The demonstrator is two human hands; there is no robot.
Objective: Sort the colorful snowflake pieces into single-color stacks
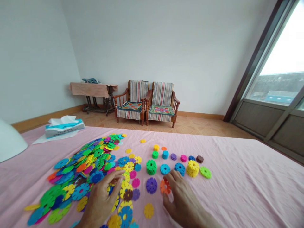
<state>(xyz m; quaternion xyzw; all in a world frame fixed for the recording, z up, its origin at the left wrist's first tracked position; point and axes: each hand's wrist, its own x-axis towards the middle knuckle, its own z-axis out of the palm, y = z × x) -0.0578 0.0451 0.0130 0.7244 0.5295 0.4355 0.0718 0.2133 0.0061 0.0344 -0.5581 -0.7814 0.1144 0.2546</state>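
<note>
My right hand (179, 196) is curled around an orange flower-shaped notched disc (164, 186), fingers on its far side and thumb near its front edge. Left of that disc lies a purple stack (151, 185). My left hand (103, 194) hovers over the right side of a big loose pile of coloured discs (95, 155), thumb and fingers bent with a small gap between them; I see no disc held there. Beyond my right hand stand a green stack (151, 167), light blue discs (165, 169), a darker blue stack (180, 169) and a tall yellow stack (193, 168).
Small discs (173, 156) sit in colour groups farther back. A lime green disc (205, 172) lies at right, a yellow one (148, 210) in front. The pink cloth (237, 177) bears a tissue pack (64, 127). A white rounded object (10, 142) stands at left.
</note>
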